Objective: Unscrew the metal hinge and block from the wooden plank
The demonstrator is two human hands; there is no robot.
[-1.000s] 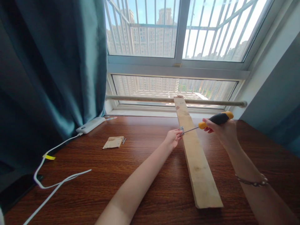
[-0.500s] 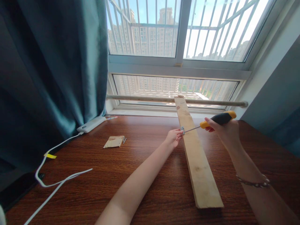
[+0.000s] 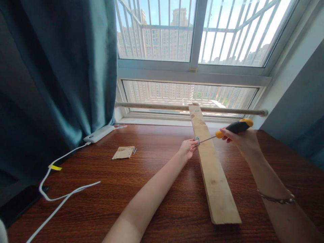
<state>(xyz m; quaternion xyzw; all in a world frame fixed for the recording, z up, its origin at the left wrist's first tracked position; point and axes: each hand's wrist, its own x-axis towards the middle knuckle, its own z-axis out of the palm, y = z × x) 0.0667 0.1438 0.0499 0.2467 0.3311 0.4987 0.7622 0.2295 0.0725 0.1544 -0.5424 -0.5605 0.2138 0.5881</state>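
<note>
A long pale wooden plank (image 3: 212, 168) lies on the dark wooden table (image 3: 152, 189), its far end resting against a rail by the window. My left hand (image 3: 187, 148) pinches a small metal bracket (image 3: 196, 138) against the plank's left edge. My right hand (image 3: 240, 138) grips a screwdriver (image 3: 234, 128) with a black and yellow handle. Its thin shaft points left and its tip meets the bracket.
A small wood offcut (image 3: 123, 152) with screws (image 3: 134, 150) beside it lies left of centre. A white power bank (image 3: 99, 134) and white cable (image 3: 63, 195) sit at the left by a teal curtain (image 3: 55, 74). A horizontal rail (image 3: 162, 107) runs below the window.
My right hand and the screwdriver handle shifted very slightly; the left hand stays pinched at the bracket. The camera moved a little.
</note>
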